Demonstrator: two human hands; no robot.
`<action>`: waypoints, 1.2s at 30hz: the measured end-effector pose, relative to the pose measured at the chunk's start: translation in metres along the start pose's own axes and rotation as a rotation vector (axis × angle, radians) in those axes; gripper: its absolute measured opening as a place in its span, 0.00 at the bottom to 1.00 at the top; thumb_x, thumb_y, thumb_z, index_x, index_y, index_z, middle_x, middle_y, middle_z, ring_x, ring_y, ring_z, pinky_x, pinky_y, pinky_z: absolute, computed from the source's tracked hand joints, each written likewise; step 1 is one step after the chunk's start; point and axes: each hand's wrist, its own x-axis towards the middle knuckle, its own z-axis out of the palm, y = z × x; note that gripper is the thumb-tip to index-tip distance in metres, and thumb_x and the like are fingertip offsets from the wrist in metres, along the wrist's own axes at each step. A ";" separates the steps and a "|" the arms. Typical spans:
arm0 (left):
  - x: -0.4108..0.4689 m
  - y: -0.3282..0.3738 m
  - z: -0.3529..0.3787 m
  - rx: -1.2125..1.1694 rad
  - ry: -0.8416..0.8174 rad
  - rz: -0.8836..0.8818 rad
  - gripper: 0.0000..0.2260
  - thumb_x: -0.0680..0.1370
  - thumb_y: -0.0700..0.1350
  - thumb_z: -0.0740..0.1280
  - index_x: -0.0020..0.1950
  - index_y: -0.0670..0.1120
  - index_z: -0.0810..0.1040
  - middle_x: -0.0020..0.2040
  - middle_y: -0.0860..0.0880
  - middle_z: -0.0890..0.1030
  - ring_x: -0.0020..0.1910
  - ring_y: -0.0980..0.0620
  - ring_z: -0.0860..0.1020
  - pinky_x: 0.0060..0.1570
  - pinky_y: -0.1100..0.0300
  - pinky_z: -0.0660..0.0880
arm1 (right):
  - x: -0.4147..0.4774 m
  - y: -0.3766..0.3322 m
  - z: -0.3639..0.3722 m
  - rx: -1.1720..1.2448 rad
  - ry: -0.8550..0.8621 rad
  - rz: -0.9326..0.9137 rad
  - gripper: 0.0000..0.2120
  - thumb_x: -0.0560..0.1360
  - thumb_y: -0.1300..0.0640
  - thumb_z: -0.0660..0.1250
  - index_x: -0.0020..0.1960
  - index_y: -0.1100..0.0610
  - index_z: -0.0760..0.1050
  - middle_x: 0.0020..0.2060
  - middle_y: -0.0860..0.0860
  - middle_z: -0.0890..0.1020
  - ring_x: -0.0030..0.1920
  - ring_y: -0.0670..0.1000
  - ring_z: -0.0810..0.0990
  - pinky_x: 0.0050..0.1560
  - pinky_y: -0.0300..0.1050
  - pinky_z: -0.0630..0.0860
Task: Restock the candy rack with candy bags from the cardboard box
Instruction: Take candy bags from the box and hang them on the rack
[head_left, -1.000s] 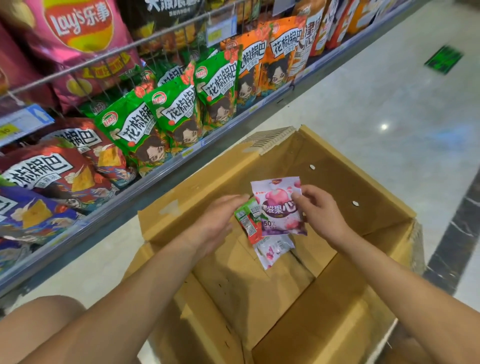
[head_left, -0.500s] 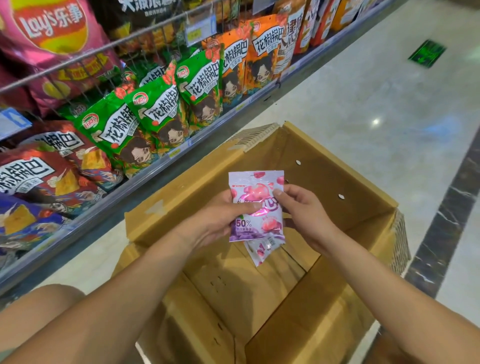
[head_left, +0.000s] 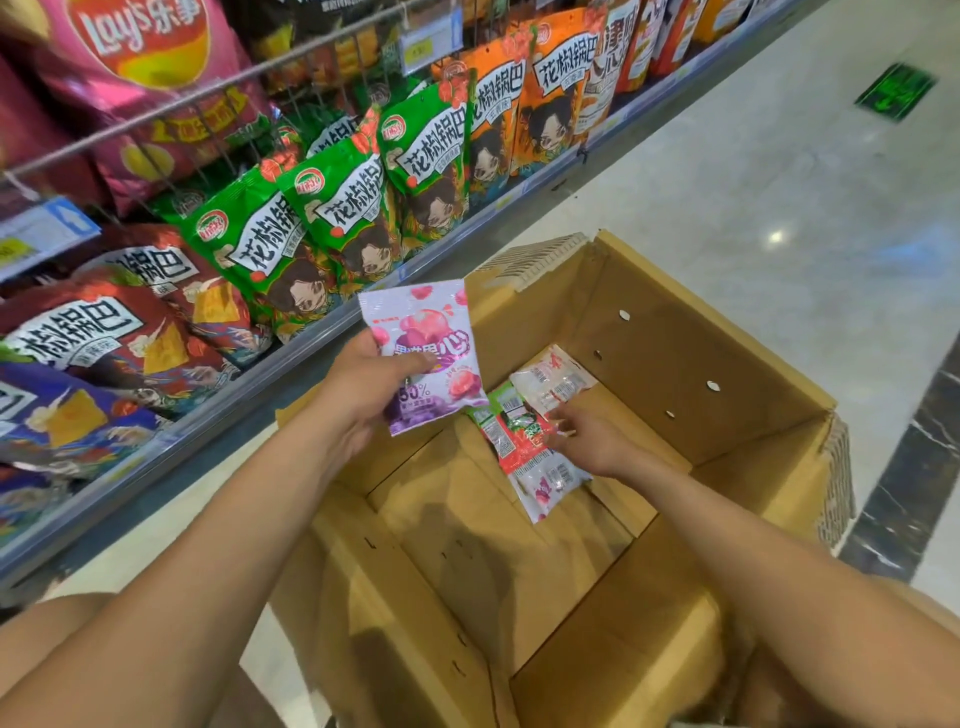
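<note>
The purple candy bag stands upright just left of the frame's centre, above the near-left rim of the cardboard box. The left hand grips it by its left edge, thumb across the printed front and fingers curled behind.

The other bags lie flat on the box floor, right of centre. A green-and-red candy bag is in the middle, a white candy bag overlaps its upper end, and a clear pink-printed bag sticks out below it. Together they form a strip running top to bottom in the frame, leaning slightly to the right at the lower end.

The right hand reaches into the box from the lower right. Its fingers are stretched out and a little spread, with the tips on the right edge of the green-and-red bag. They are not closed round anything.

The bags lie directly ahead of those fingertips, towards the left of the frame, so the hand meets their long axis crosswise. I judge the right hand is the one to make the next pick, since it is already there and the left is occupied higher up.

In the upper left, a shelf carries green snack bags and other crisp packets. No candy rack can be made out. Pale polished floor fills the upper right.
</note>
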 end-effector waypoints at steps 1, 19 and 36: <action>0.000 0.000 -0.003 -0.012 0.010 0.003 0.18 0.77 0.32 0.74 0.65 0.42 0.78 0.54 0.44 0.88 0.50 0.45 0.88 0.49 0.51 0.84 | 0.009 0.007 0.007 -0.058 -0.024 0.025 0.27 0.81 0.47 0.67 0.77 0.53 0.67 0.71 0.51 0.75 0.68 0.55 0.75 0.67 0.50 0.73; -0.004 -0.004 -0.016 -0.012 0.012 -0.035 0.12 0.79 0.36 0.72 0.61 0.45 0.81 0.55 0.45 0.88 0.50 0.46 0.88 0.55 0.46 0.83 | 0.050 0.045 0.059 -0.150 -0.048 0.337 0.30 0.76 0.48 0.73 0.70 0.58 0.65 0.57 0.54 0.79 0.52 0.53 0.80 0.54 0.50 0.81; -0.011 -0.003 -0.007 -0.045 -0.012 -0.028 0.13 0.80 0.36 0.71 0.64 0.43 0.79 0.55 0.45 0.88 0.53 0.43 0.87 0.60 0.44 0.82 | 0.054 0.051 0.067 -0.209 0.118 0.363 0.20 0.73 0.49 0.74 0.58 0.54 0.70 0.49 0.51 0.81 0.48 0.53 0.81 0.52 0.52 0.81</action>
